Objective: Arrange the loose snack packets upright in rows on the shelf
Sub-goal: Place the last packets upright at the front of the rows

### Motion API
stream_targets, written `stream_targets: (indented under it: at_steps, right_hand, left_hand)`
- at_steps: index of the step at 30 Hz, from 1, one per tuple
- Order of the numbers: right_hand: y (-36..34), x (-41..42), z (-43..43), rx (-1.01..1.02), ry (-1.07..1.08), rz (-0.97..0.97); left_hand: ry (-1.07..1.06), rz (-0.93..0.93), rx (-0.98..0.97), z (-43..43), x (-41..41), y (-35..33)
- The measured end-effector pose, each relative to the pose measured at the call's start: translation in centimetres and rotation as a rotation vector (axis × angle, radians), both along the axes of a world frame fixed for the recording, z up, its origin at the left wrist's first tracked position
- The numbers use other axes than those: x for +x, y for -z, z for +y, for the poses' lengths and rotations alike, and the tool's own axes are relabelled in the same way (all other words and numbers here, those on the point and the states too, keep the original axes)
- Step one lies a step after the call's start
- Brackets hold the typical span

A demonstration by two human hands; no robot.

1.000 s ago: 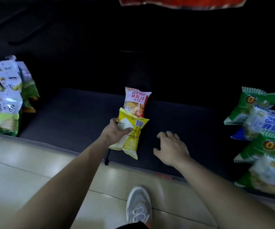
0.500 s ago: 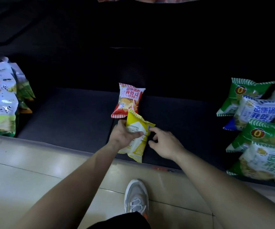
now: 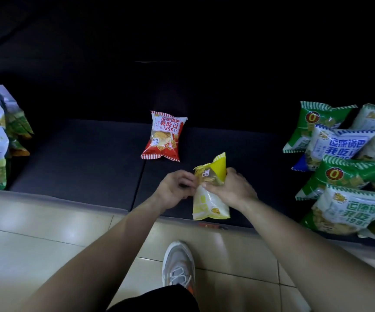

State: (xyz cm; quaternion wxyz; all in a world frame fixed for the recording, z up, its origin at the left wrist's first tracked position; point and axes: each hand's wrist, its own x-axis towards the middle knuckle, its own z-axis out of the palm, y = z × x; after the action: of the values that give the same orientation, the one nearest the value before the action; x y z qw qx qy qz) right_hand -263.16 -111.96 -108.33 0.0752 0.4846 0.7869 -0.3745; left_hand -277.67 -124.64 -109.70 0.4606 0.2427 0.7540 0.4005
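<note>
Holding the yellow packet (image 3: 211, 190) over the dark shelf (image 3: 80, 158) front, the right hand (image 3: 231, 190) wraps its middle; the left hand (image 3: 175, 188) pinches its edge; it should stand straight before the red packet (image 3: 164, 136), base pressed flat.

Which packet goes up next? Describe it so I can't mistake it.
On the dark shelf, look near the front edge at the middle. The crinkled yellow snack packet sits there, gripped by the right hand with the left hand at its side. It is the only yellow one; the red striped packet lies behind it.
</note>
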Motion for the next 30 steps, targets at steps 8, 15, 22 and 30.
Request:
stream_targets:
  at_steps: [8,15,22,30]
  right_hand:
    - [1.6,1.8,1.1,-0.214,0.016,0.105]
    - [1.0,3.2,2.3,-0.155,-0.110,0.146]
    - [-1.4,2.6,3.6,0.055,-0.368,0.059]
    - [0.1,6.3,4.3,0.002,-0.182,0.024]
  left_hand:
    - [-0.056,-0.051,-0.251,0.9,1.5,1.8]
    - [-0.024,0.284,-0.043,1.9,1.1,1.0]
    - [0.306,0.406,-0.010,3.6,0.3,-2.3]
    - [0.109,0.348,-0.084,0.1,0.2,0.7]
